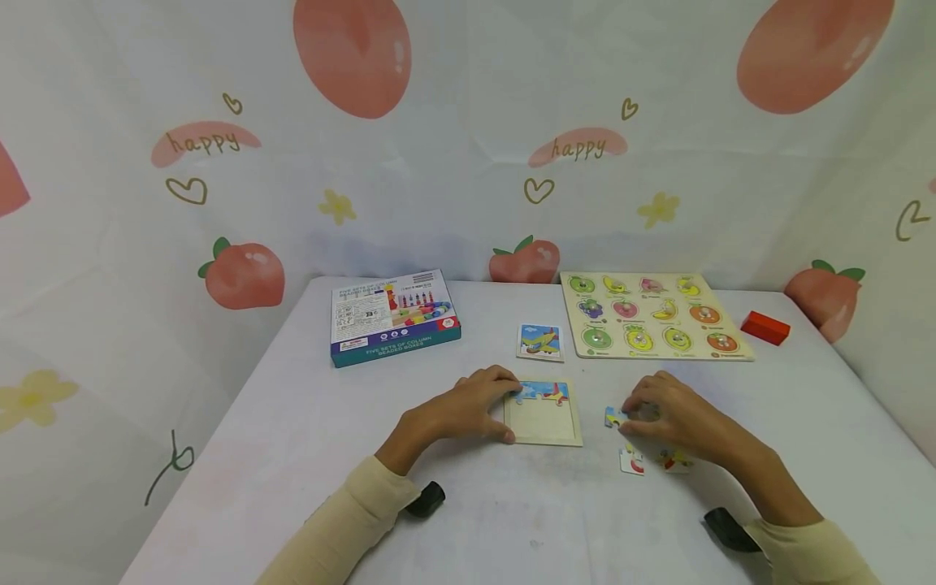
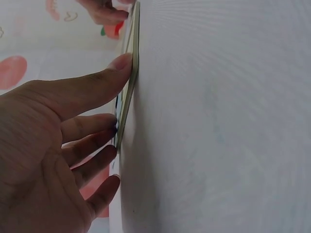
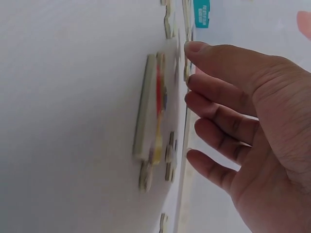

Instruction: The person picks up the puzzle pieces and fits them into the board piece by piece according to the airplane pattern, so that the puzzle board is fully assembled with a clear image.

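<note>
Plainly, the puzzle strip (image 1: pixel 543 389) runs left-to-right in the tray (image 1: pixel 543 423).

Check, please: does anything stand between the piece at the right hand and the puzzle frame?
Nothing visible does: between the puzzle piece at the right hand and the wooden frame lies only tabletop.

A cream long sleeve (image 1: pixel 340 524), creased near its cuff (image 1: pixel 380 483), enters at the lower left of centre in the head view; a matching sleeve (image 1: pixel 815 554) shows at the lower right. Beside each, a stubby black piece (image 1: pixel 426 500) (image 1: pixel 731 530) juts out. Both hands (image 1: pixel 468 406) (image 1: pixel 676 416) are bare.
</note>
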### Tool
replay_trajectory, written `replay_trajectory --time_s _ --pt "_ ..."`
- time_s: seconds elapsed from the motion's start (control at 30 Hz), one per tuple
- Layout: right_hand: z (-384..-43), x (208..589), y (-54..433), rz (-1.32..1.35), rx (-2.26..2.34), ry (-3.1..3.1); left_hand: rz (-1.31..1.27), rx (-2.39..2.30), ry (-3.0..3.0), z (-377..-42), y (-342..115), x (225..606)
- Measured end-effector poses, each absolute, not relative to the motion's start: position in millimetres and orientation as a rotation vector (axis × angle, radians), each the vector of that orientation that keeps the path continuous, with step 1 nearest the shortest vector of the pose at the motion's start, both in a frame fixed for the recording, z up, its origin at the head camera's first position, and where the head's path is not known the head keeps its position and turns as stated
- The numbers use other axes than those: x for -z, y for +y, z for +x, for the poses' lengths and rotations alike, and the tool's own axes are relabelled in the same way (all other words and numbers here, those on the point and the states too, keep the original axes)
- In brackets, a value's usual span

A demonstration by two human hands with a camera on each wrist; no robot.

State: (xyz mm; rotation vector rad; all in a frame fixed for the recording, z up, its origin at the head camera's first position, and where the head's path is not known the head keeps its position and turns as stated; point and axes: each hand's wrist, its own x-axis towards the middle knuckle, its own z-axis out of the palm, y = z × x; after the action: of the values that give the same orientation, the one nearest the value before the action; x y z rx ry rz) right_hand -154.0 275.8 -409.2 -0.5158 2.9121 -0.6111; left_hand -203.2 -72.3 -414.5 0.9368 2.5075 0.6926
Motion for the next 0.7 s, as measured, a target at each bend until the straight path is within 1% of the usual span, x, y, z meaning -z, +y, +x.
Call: replay_trajectory --time_s 0.17,0.7 --pt "-156 407 268 -0.557 0.647 2.924 0.942 -0.691 2.494 -205 -74 414" --pt "-174 410 232 -0.815 0.708 2.906 0.95 -0.688 2.478 -207 -75 415"
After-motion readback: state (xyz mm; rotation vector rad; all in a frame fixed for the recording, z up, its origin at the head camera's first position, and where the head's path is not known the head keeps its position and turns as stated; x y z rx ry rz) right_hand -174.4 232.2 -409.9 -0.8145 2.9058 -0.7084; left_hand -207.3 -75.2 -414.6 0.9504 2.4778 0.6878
